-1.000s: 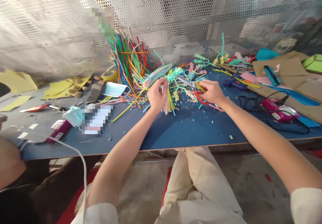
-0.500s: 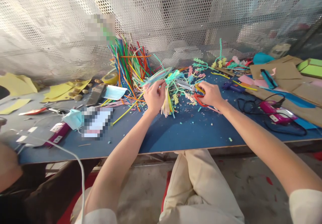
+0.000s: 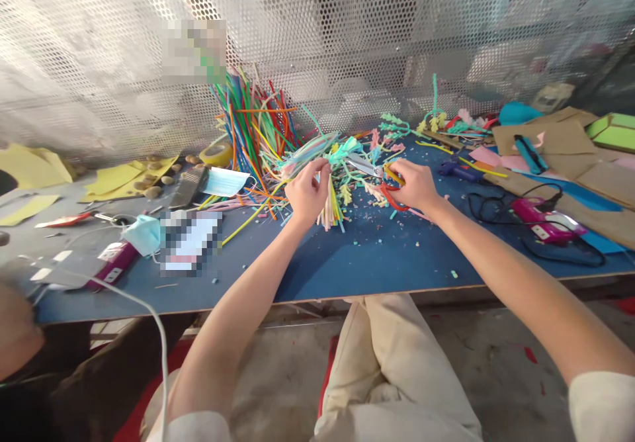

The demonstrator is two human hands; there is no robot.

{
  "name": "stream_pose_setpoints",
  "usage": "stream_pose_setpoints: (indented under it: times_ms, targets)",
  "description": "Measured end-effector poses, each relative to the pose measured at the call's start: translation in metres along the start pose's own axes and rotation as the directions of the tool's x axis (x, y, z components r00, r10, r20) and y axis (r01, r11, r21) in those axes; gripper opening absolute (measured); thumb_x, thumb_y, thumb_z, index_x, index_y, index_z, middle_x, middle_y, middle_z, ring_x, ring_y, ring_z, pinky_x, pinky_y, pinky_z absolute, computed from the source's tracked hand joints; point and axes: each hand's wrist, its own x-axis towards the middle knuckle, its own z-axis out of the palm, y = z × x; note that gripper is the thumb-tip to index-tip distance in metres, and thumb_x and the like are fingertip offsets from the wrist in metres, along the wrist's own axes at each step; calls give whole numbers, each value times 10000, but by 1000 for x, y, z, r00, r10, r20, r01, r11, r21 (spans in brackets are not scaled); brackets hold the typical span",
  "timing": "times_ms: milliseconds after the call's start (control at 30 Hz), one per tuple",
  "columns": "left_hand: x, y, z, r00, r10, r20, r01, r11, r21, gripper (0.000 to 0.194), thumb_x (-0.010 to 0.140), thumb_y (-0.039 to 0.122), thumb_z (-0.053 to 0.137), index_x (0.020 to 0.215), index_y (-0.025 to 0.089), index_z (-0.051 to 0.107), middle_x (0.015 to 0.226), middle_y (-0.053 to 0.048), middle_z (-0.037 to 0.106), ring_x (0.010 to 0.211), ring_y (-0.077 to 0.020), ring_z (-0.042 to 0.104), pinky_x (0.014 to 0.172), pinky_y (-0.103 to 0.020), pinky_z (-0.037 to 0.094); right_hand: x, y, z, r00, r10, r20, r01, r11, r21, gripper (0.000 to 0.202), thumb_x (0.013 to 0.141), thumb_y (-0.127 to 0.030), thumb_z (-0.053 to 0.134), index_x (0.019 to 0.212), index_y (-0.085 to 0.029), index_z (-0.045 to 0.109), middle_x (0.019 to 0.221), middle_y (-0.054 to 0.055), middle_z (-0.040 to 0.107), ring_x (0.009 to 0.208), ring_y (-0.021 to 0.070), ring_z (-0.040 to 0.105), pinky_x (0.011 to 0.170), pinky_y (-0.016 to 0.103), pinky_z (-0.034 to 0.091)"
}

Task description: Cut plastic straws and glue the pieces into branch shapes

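Observation:
My left hand (image 3: 308, 192) is closed in a pinch on a turquoise pipe cleaner (image 3: 346, 149), whose fuzzy tip points to the right. In my right hand (image 3: 415, 185) is a pair of scissors (image 3: 366, 166) with red and yellow handles, its metal blades pointing left beside the turquoise tip. Whether the blades touch the fuzz I cannot tell. Beneath both hands lies a bundle of pale pink, yellow and white pipe cleaners (image 3: 329, 212), partly hidden by my left hand. Small trimmed bits are scattered over the blue tabletop (image 3: 347, 263).
Upright colourful pipe cleaners (image 3: 253, 121) lean by the perforated metal screen (image 3: 317, 32). Finished-looking twisted sprigs (image 3: 394, 126) lie behind my right hand. At left are a face mask (image 3: 225, 182) and a pixelated phone (image 3: 191, 243); at right, a magenta power strip (image 3: 548, 222) with a black cable.
My left hand has shifted slightly right, and the turquoise pipe cleaner's tip has moved a little with it. The scissors stay almost in place in my right hand.

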Motion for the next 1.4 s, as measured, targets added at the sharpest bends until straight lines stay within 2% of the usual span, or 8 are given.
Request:
stream_pose_setpoints:
  times_ms: [167, 467, 600, 700, 800, 967, 1233, 1400]
  targets:
    - [-1, -1, 0, 1000, 26, -11, -26, 1000, 9, 235, 1063, 374, 591, 1067, 242, 785, 829, 14, 787, 558, -102, 620, 649, -280, 439, 2, 1, -3, 1000, 4, 24, -4, 1000, 23, 624, 894, -833, 624, 747, -233, 534, 721, 37, 652, 657, 175, 553, 619, 319, 383]
    - [1, -1, 0, 1000, 13, -10, -13, 1000, -7, 267, 1072, 405, 576, 1105, 250, 791, 839, 1, 801, 554, -111, 609, 649, -293, 459, 2, 4, -14, 992, -24, 124, 18, 999, 47, 617, 935, -805, 568, 693, -241, 511, 637, 31, 586, 591, 175, 519, 596, 337, 352]
    - [4, -5, 0, 999, -1, -42, 0, 999, -32, 274, 1076, 423, 584, 1170, 283, 801, 899, -7, 820, 596, -126, 627, 689, -307, 504, 1, 11, -12, 999, 18, 47, -18, 1000, 11, 593, 885, -813, 637, 751, -242, 551, 660, 28, 624, 609, 185, 570, 601, 333, 375]
    - [4, -5, 1, 999, -8, -54, 6, 999, -37, 276, 1075, 430, 592, 1171, 292, 811, 905, -16, 820, 633, -140, 646, 708, -319, 521, 2, 16, -12, 1000, 20, -6, -20, 1000, 17, 586, 849, -811, 688, 822, -237, 570, 777, 48, 709, 668, 194, 621, 626, 331, 411]
    - [4, -4, 1, 999, -17, -44, 16, 999, -44, 264, 1070, 421, 602, 1170, 298, 813, 910, -16, 821, 615, -135, 640, 688, -318, 516, 3, 16, -13, 999, 32, -9, -32, 999, 15, 585, 843, -810, 692, 863, -238, 573, 852, 58, 744, 694, 197, 632, 646, 337, 427]
    - [2, -3, 1, 999, -5, -43, 3, 999, -41, 248, 1070, 388, 608, 1172, 294, 813, 862, -4, 813, 564, -120, 606, 651, -306, 488, 4, 14, -12, 998, 56, -21, -56, 998, -16, 562, 860, -791, 679, 872, -239, 574, 855, 63, 745, 732, 216, 657, 646, 345, 422]
    - [1, 0, 1, 999, -5, -36, 4, 999, -35, 237, 1051, 377, 624, 1142, 271, 815, 879, 2, 827, 511, -100, 576, 617, -295, 457, 2, 20, -8, 1000, 12, -24, -14, 997, -72, 521, 869, -746, 704, 879, -240, 581, 886, 74, 755, 825, 248, 700, 647, 349, 413]
    - [-1, 2, 2, 1000, -15, -18, 14, 999, -39, 255, 1056, 399, 608, 1139, 275, 816, 855, 4, 824, 512, -108, 584, 615, -294, 461, 3, 17, -7, 1000, 10, -12, -10, 999, -35, 544, 905, -770, 655, 830, -241, 553, 818, 57, 717, 752, 216, 665, 648, 341, 421]
